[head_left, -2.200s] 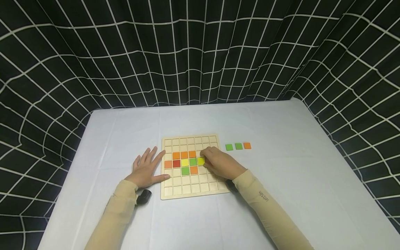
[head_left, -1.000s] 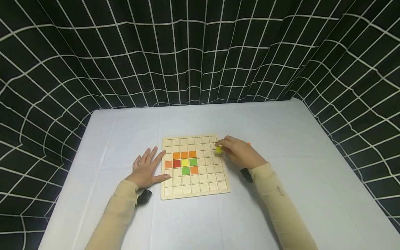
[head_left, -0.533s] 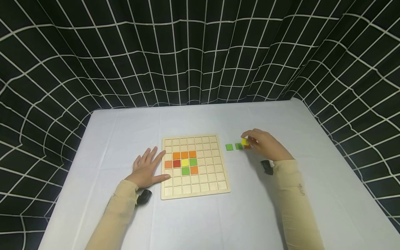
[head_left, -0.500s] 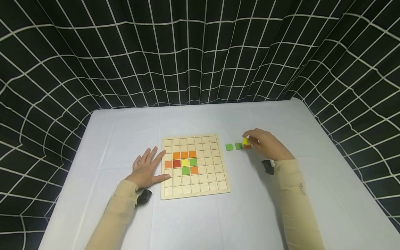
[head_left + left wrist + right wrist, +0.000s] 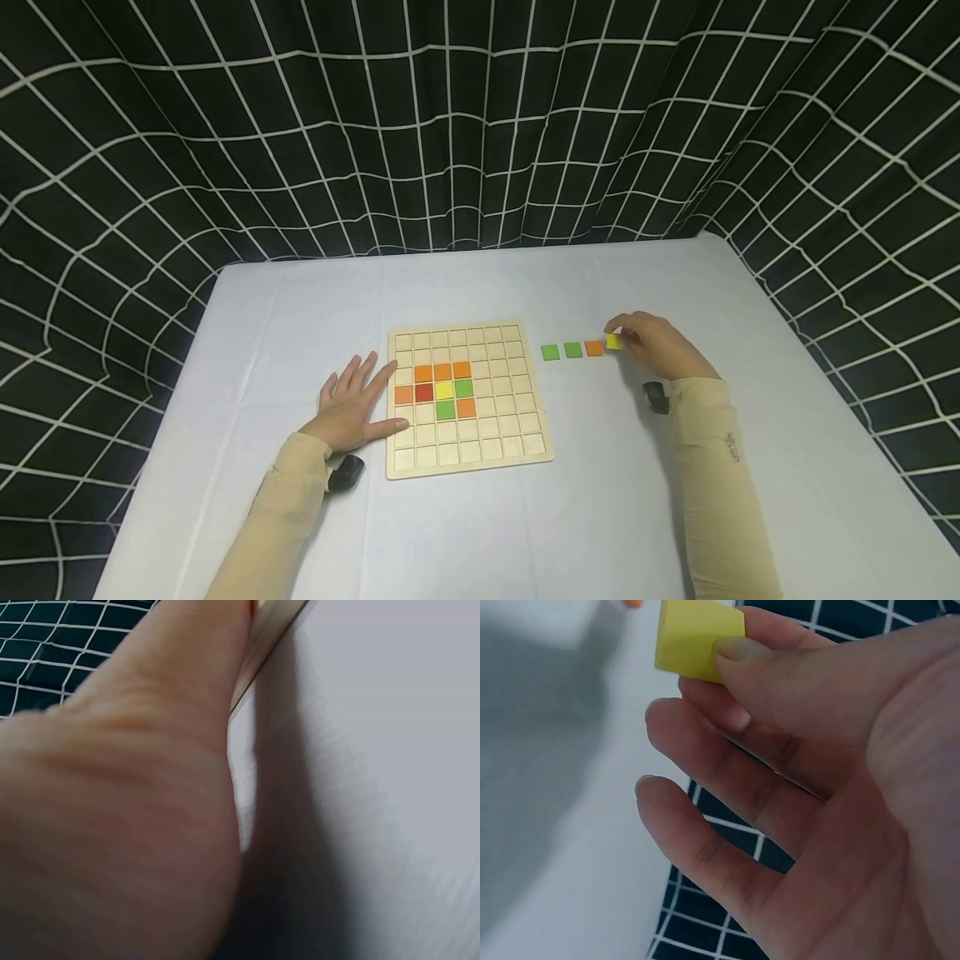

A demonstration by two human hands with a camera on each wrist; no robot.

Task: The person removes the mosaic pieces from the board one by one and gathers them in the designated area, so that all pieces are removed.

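Note:
My right hand [image 5: 660, 346] pinches a yellow square tile [image 5: 697, 637] between thumb and fingers, just past the right end of a short row of tiles. That row holds two green tiles, the nearer to the board being a green tile [image 5: 551, 352], and an orange tile [image 5: 594, 348]. My left hand [image 5: 348, 408] lies spread at the left edge of a wooden grid board [image 5: 498, 450], index fingertip and thumb over its rim. Several coloured tiles sit in the board's cells, among them a red tile [image 5: 423, 392] and a yellow tile [image 5: 444, 390].
A white cloth covers the table [image 5: 450, 542]. Black curtains [image 5: 465, 125] with a white grid hang behind it and on both sides. A dark wrist camera [image 5: 346, 472] is strapped at the left wrist.
My right hand lifted the yellow tile from the board's cell right of the green one and carried it right, past the row of loose tiles. The left hand stayed in place.

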